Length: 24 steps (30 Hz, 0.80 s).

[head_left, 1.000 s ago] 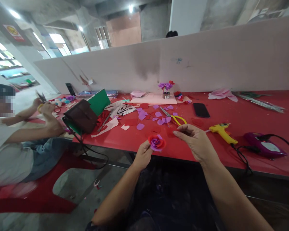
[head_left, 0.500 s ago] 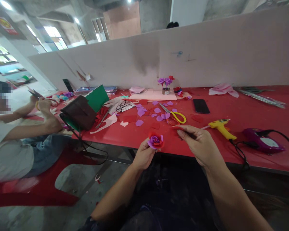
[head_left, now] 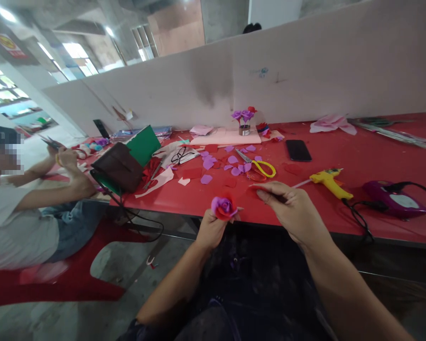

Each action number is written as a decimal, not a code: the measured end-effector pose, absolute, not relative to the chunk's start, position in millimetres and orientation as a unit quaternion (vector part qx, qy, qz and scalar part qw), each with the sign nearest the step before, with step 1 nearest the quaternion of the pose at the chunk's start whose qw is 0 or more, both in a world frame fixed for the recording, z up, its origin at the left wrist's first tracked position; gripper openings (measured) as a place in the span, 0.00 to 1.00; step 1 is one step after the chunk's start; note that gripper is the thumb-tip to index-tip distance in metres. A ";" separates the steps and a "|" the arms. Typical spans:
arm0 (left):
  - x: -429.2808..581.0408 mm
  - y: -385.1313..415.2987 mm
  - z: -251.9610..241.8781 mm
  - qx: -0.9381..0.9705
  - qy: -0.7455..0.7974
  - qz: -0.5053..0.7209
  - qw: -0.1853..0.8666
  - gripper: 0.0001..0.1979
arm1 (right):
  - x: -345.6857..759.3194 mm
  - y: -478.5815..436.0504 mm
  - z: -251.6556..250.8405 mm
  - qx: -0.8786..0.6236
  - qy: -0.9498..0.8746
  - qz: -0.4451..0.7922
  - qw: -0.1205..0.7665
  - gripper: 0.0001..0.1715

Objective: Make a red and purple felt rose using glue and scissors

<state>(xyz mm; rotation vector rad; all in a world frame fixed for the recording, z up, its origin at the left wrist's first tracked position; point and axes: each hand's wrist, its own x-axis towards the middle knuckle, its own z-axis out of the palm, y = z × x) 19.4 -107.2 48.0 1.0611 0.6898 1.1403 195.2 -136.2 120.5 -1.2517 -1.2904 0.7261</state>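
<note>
My left hand (head_left: 211, 228) is closed around the base of a purple and red paper rose (head_left: 223, 208), held just off the table's front edge. Between the thumb and fingers of my right hand (head_left: 291, 208) is a red petal (head_left: 256, 187), pinched a short way to the right of the rose. Beyond both hands, loose purple petals (head_left: 208, 163) and red pieces lie scattered on the red table (head_left: 184, 196). Yellow-handled scissors (head_left: 264, 168) rest among them with the blades pointing away to the left.
To the right are a yellow glue gun (head_left: 332, 183), a purple corded device (head_left: 394, 199) and a black phone (head_left: 298, 150). Purple flowers (head_left: 244, 115) stand in a small pot at the back. A brown case (head_left: 118, 166) is on the left, near a seated person (head_left: 24, 208) with scissors.
The rose has turned in my left hand, so more of its purple side shows. My right hand with the red petal has shifted slightly left, closer to the rose.
</note>
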 end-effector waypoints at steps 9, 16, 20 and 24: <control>23.8 -106.9 51.6 0.398 0.314 0.588 0.630 0.15 | 191.5 -141.9 117.1 -0.535 -0.471 0.338 0.615 0.11; 29.8 -109.1 53.2 0.347 0.349 0.638 0.593 0.11 | 192.9 -145.7 107.4 -0.529 -0.416 0.382 0.633 0.14; 30.6 -110.8 51.0 0.363 0.348 0.631 0.590 0.10 | 188.3 -149.5 107.8 -0.523 -0.434 0.399 0.615 0.16; 29.7 -111.6 51.0 0.378 0.348 0.621 0.592 0.08 | 183.0 -151.2 110.2 -0.510 -0.432 0.430 0.607 0.16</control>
